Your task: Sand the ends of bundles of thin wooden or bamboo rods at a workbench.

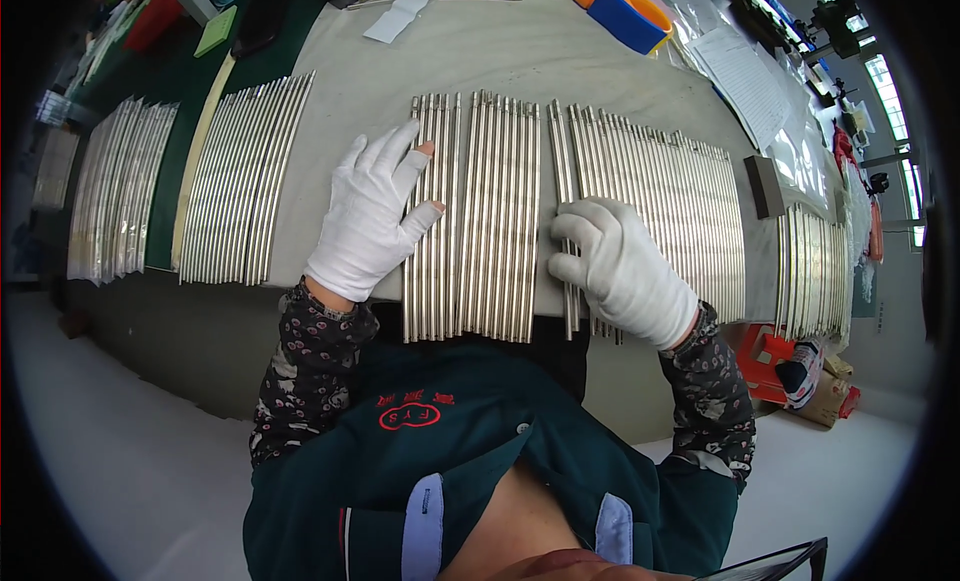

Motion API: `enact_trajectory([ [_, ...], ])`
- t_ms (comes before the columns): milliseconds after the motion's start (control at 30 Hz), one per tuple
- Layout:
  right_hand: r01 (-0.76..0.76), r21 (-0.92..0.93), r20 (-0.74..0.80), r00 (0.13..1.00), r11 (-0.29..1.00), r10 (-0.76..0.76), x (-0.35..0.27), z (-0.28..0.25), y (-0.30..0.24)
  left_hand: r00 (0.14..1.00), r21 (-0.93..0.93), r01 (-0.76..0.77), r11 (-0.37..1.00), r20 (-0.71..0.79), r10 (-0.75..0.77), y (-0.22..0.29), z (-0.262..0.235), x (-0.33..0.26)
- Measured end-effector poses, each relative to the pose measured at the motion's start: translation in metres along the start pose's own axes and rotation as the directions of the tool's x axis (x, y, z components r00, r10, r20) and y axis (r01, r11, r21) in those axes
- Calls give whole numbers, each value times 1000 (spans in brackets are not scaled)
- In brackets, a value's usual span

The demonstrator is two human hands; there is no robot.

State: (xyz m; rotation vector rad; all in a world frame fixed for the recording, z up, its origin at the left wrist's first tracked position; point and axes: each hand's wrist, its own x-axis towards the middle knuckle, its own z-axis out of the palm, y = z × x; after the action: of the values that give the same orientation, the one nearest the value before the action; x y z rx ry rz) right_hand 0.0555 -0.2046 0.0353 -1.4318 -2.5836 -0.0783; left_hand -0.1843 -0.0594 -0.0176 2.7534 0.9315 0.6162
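At 3 o'clock the right hand (622,266) is curled over a couple of rods (562,161), though whether they're actually gripped can't be told. At 10 o'clock the left hand (365,216) is spread loosely, its thumb rested on the bunch (437,256) at its 3 o'clock. Way back on the grey table (370,81), a blue ring (615,26) is parked at 1 o'clock.

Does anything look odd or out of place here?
One thing: the white glove on the left hand leaves two fingertips bare, while covering the others. I can't tell whether it's cut or worn. The metal rods lie in fairly neat rows; no spill shows.
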Motion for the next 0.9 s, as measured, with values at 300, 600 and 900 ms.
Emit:
enact_trajectory([
  [300,13,-38,36,999,999,-12,13,-5,-4,1000,-9,3,1000,8,-3,2,-2,1],
  [600,14,-30,55,998,999,-12,20,0,-3,1000,-8,-6,1000,10,6,1,2,2],
  [900,14,125,-47,999,992,-8,29,5,0,1000,-40,6,999,-22,-7,10,-3,3],
])
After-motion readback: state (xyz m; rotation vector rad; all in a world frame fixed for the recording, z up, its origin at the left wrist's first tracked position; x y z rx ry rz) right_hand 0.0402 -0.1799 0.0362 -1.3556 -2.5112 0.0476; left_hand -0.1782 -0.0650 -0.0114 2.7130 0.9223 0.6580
